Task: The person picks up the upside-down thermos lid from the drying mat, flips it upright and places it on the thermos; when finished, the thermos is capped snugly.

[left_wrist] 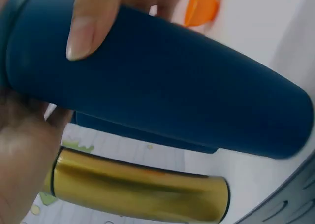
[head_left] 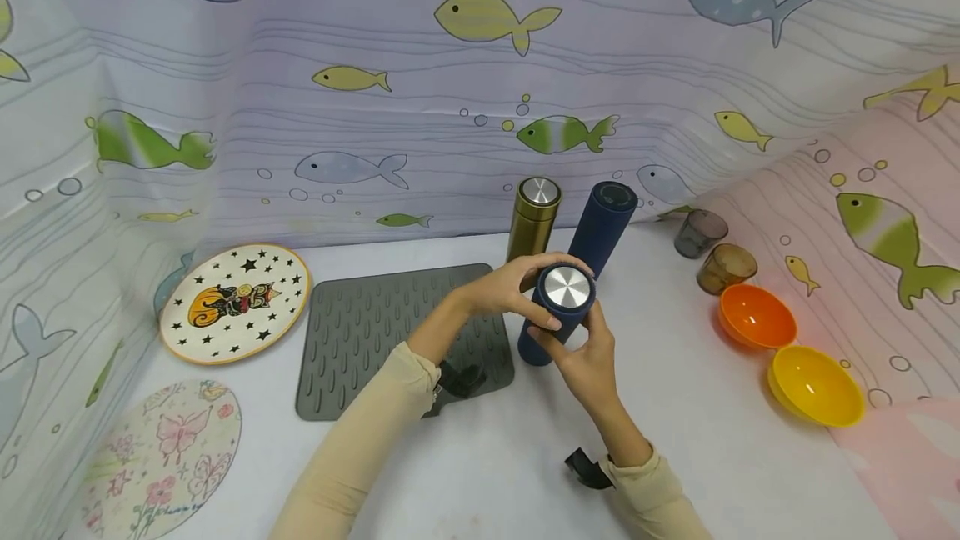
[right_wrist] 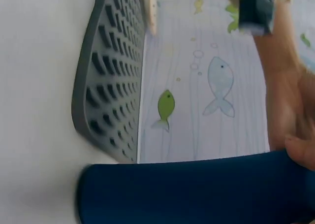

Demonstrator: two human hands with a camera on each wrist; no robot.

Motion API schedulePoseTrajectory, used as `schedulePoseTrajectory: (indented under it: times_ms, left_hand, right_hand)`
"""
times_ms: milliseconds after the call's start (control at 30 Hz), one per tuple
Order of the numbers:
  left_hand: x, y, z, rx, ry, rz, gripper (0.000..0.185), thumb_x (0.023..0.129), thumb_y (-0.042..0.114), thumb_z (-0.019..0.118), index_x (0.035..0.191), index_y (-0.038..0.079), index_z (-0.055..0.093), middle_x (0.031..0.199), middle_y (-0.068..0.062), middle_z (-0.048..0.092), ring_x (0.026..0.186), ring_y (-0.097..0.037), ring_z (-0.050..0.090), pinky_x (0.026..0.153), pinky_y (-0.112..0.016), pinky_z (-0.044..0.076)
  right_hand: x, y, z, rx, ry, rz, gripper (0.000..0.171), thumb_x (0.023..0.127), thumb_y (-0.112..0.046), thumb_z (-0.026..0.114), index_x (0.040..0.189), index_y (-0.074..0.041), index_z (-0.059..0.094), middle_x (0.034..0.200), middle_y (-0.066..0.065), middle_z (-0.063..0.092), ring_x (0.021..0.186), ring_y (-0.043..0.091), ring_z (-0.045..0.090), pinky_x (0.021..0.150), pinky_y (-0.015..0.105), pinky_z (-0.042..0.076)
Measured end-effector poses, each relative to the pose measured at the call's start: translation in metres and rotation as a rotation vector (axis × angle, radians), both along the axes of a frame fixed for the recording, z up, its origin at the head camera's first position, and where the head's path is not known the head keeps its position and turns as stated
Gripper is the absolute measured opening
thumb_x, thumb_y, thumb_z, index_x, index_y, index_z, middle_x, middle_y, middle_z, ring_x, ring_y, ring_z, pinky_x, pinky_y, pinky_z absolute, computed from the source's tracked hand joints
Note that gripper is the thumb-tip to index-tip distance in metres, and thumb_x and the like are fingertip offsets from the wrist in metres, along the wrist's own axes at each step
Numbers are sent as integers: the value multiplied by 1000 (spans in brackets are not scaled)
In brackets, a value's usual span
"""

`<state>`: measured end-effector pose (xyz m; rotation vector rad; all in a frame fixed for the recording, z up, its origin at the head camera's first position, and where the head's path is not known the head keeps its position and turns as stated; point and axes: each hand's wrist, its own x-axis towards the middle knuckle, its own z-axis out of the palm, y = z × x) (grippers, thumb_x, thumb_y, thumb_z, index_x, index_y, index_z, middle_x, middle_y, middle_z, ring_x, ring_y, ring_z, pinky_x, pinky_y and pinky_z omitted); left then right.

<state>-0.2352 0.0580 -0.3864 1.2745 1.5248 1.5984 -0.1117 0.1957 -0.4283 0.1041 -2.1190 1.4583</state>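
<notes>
Both hands hold a dark blue vacuum flask (head_left: 534,348) with a shiny steel disc on its lid (head_left: 566,286). My left hand (head_left: 517,286) grips near the top from the left, thumb in front. My right hand (head_left: 588,357) grips the body from the right, just below the lid. In the left wrist view the smooth blue body (left_wrist: 187,86) crosses the frame, its lower end at the right. A gold flask (head_left: 531,227) stands right behind, and beside it a second dark blue flask (head_left: 606,223) with a dark top.
A grey ridged mat (head_left: 375,340) lies left of the flask. Farther left are a cat-patterned plate (head_left: 281,307) and a round butterfly-patterned mat (head_left: 180,473). At the right stand a grey cup (head_left: 697,236), a brown cup (head_left: 726,273), an orange bowl (head_left: 753,319) and a yellow bowl (head_left: 813,390).
</notes>
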Motion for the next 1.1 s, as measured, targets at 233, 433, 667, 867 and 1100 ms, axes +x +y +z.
schedulePoseTrajectory:
  times_ms: [233, 433, 667, 867, 1100]
  left_hand:
    - [12, -40, -15, -58, 41, 378, 69, 83, 3, 76, 145, 8, 45, 149, -12, 49, 140, -19, 43, 119, -35, 31]
    - [17, -81, -37, -57, -21, 499, 65, 85, -2, 74, 143, 3, 47, 145, -15, 51, 139, -27, 45, 118, -35, 33]
    - [31, -110, -56, -81, -20, 533, 63, 85, 1, 75, 142, -1, 46, 146, -18, 49, 140, -33, 43, 119, -38, 31]
    - [28, -120, -59, -62, -43, 564, 63, 87, 2, 74, 142, -2, 45, 146, -20, 48, 140, -34, 42, 120, -41, 28]
    - [17, -124, -48, -92, -32, 585, 61, 88, 4, 73, 143, 6, 46, 146, -14, 49, 140, -32, 42, 120, -43, 28]
  right_hand:
    - [-30, 63, 1, -88, -50, -245, 69, 74, -4, 86, 133, 1, 52, 121, 13, 64, 100, 4, 60, 88, 20, 47]
    - [-74, 122, 6, -74, -113, -409, 74, 79, -22, 85, 141, -8, 46, 135, 10, 60, 116, 20, 57, 100, 34, 46]
    - [-103, 153, -14, -76, -193, -457, 78, 80, -23, 83, 143, -6, 41, 142, 13, 53, 131, 28, 52, 114, 37, 39]
    - [-111, 162, -16, -68, -275, -436, 83, 81, -30, 82, 147, -10, 35, 148, 11, 49, 136, 28, 48, 116, 41, 36]
    - [-110, 169, 2, -39, -369, -392, 94, 83, -32, 80, 152, -12, 21, 158, 10, 33, 146, 22, 34, 122, 34, 25]
